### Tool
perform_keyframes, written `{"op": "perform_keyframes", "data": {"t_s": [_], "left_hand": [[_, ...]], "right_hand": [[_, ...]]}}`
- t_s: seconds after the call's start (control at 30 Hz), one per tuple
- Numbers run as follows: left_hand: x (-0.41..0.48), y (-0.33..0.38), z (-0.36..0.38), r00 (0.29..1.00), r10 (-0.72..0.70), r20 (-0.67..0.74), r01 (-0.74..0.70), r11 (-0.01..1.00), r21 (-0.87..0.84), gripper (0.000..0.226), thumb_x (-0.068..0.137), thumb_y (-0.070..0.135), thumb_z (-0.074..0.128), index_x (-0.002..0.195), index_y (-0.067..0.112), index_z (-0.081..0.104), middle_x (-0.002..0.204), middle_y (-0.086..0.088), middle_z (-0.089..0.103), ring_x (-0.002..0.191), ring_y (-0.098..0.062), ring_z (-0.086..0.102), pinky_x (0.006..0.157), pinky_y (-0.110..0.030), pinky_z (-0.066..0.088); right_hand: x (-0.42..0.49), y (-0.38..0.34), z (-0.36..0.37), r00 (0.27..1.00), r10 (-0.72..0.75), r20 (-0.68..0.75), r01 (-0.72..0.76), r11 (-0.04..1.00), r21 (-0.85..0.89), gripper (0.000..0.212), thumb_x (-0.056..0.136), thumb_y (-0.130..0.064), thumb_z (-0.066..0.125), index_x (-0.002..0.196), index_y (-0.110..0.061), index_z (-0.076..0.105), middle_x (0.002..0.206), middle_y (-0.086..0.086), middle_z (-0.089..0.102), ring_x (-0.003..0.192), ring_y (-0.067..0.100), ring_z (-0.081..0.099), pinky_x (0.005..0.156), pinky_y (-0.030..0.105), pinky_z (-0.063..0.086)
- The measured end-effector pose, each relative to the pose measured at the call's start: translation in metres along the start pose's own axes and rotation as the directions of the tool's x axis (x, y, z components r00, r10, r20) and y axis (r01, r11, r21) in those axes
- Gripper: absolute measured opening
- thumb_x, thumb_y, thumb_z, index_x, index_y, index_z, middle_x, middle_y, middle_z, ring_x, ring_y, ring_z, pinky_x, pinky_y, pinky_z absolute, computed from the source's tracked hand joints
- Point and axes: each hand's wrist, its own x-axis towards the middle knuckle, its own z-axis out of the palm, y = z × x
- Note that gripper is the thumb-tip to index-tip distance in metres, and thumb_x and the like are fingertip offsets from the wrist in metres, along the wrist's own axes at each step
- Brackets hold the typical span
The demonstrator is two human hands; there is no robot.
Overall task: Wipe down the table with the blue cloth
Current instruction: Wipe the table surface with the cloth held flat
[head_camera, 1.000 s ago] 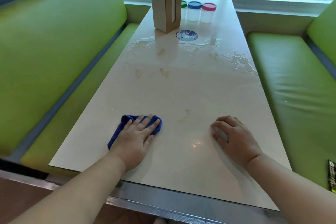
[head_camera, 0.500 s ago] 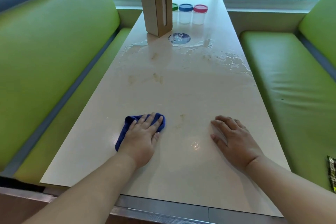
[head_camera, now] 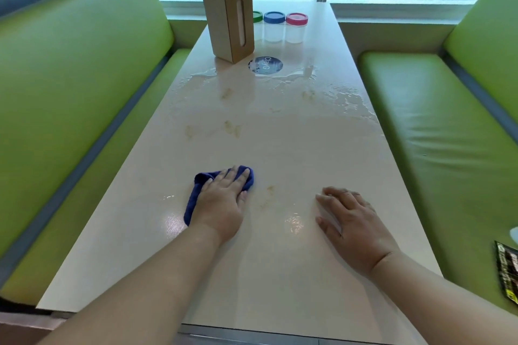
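A long cream table (head_camera: 280,148) runs away from me, with yellowish smears in its middle and a wet patch (head_camera: 342,98) toward the far right. My left hand (head_camera: 224,202) lies flat on the folded blue cloth (head_camera: 196,193), pressing it onto the near part of the table; most of the cloth is hidden under the palm. A faint smear (head_camera: 270,190) sits just right of the cloth. My right hand (head_camera: 353,224) rests palm down on the bare tabletop, fingers slightly curled, holding nothing.
A wooden tissue box (head_camera: 228,18) stands at the far end beside three small jars with green, blue and pink lids (head_camera: 280,26) and a round dark sticker (head_camera: 265,65). Green benches (head_camera: 448,134) flank both sides. A dark packet (head_camera: 507,274) lies on the right bench.
My left hand has slid the blue cloth forward and a little right along the table, toward the smear. The right hand stayed put. My view has leaned forward.
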Motion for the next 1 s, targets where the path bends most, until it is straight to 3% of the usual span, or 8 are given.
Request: {"op": "perform_keyframes", "data": {"t_s": [0.13, 0.27, 0.47, 0.57, 0.67, 0.77, 0.9, 1.0], "left_hand": [[0.046, 0.013, -0.007, 0.994, -0.075, 0.084, 0.067, 0.994, 0.092, 0.052, 0.100, 0.030, 0.026, 0.149, 0.026, 0.012, 0.160, 0.001, 0.005, 0.146, -0.019, 0.006, 0.118, -0.040, 0.008], [0.043, 0.015, -0.003, 0.995, 0.042, 0.090, -0.045, 0.999, 0.028, 0.052, 0.098, 0.025, 0.031, 0.148, 0.032, 0.017, 0.159, 0.007, 0.010, 0.146, -0.014, 0.008, 0.119, -0.038, 0.007], [-0.033, -0.008, -0.014, 0.969, 0.062, -0.239, -0.120, 0.964, -0.239, 0.045, 0.083, -0.004, 0.054, 0.120, 0.019, 0.064, 0.129, 0.000, 0.060, 0.120, -0.023, 0.052, 0.105, -0.025, 0.033], [-0.056, -0.018, -0.021, 0.939, 0.005, -0.343, -0.114, 0.948, -0.298, 0.049, 0.076, -0.015, 0.052, 0.112, 0.014, 0.069, 0.112, 0.001, 0.068, 0.105, -0.023, 0.058, 0.098, -0.021, 0.037], [-0.064, -0.037, -0.039, 0.877, -0.111, -0.467, -0.091, 0.917, -0.388, 0.046, 0.082, -0.012, 0.046, 0.114, 0.014, 0.066, 0.111, 0.004, 0.068, 0.101, -0.018, 0.061, 0.090, -0.037, 0.049], [-0.064, -0.070, -0.056, 0.799, -0.271, -0.537, 0.008, 0.897, -0.441, 0.041, 0.090, -0.003, 0.040, 0.122, 0.011, 0.059, 0.120, 0.002, 0.065, 0.098, -0.030, 0.063, 0.075, -0.054, 0.052], [-0.051, -0.098, -0.051, 0.797, -0.481, -0.366, 0.347, 0.860, -0.375, 0.042, 0.095, 0.006, 0.037, 0.136, 0.007, 0.045, 0.138, -0.008, 0.050, 0.121, -0.032, 0.050, 0.105, -0.042, 0.036], [-0.040, -0.105, -0.035, 0.857, -0.435, -0.277, 0.394, 0.899, -0.193, 0.047, 0.095, 0.009, 0.039, 0.140, 0.002, 0.037, 0.147, -0.015, 0.038, 0.137, -0.027, 0.031, 0.112, -0.031, 0.016]], "right_hand": [[0.000, 0.001, 0.001, 1.000, 0.001, 0.004, -0.001, 1.000, -0.009, 0.049, 0.090, -0.057, 0.030, 0.132, -0.036, 0.044, 0.141, -0.014, 0.039, 0.130, 0.016, 0.034, 0.111, 0.032, 0.026], [0.001, 0.000, 0.000, 1.000, -0.006, -0.004, 0.006, 1.000, -0.005, 0.048, 0.089, -0.056, 0.031, 0.131, -0.036, 0.045, 0.139, -0.014, 0.040, 0.128, 0.015, 0.034, 0.109, 0.031, 0.026], [0.000, -0.002, -0.004, 1.000, -0.008, -0.004, 0.008, 1.000, 0.007, 0.047, 0.089, -0.054, 0.034, 0.130, -0.035, 0.046, 0.138, -0.013, 0.041, 0.126, 0.016, 0.036, 0.109, 0.031, 0.028], [0.000, -0.003, -0.004, 1.000, 0.006, 0.007, -0.006, 1.000, -0.001, 0.046, 0.090, -0.053, 0.036, 0.131, -0.036, 0.046, 0.140, -0.014, 0.040, 0.128, 0.016, 0.034, 0.109, 0.031, 0.027], [0.000, -0.005, -0.007, 1.000, 0.017, 0.006, -0.017, 1.000, 0.010, 0.044, 0.090, -0.052, 0.040, 0.130, -0.036, 0.047, 0.139, -0.015, 0.041, 0.127, 0.017, 0.036, 0.108, 0.032, 0.028], [0.001, -0.007, -0.008, 1.000, 0.030, 0.008, -0.030, 1.000, 0.003, 0.040, 0.089, -0.050, 0.045, 0.126, -0.036, 0.050, 0.134, -0.015, 0.043, 0.123, 0.016, 0.038, 0.103, 0.034, 0.033], [0.017, -0.016, -0.011, 0.995, 0.103, 0.008, -0.102, 0.995, -0.021, 0.029, 0.088, -0.045, 0.050, 0.112, -0.030, 0.055, 0.121, -0.008, 0.049, 0.114, 0.021, 0.042, 0.096, 0.037, 0.038], [0.030, -0.027, -0.009, 0.980, 0.197, -0.011, -0.197, 0.980, 0.030, 0.024, 0.087, -0.039, 0.054, 0.108, -0.027, 0.056, 0.119, -0.001, 0.049, 0.114, 0.026, 0.041, 0.098, 0.042, 0.038]]}}
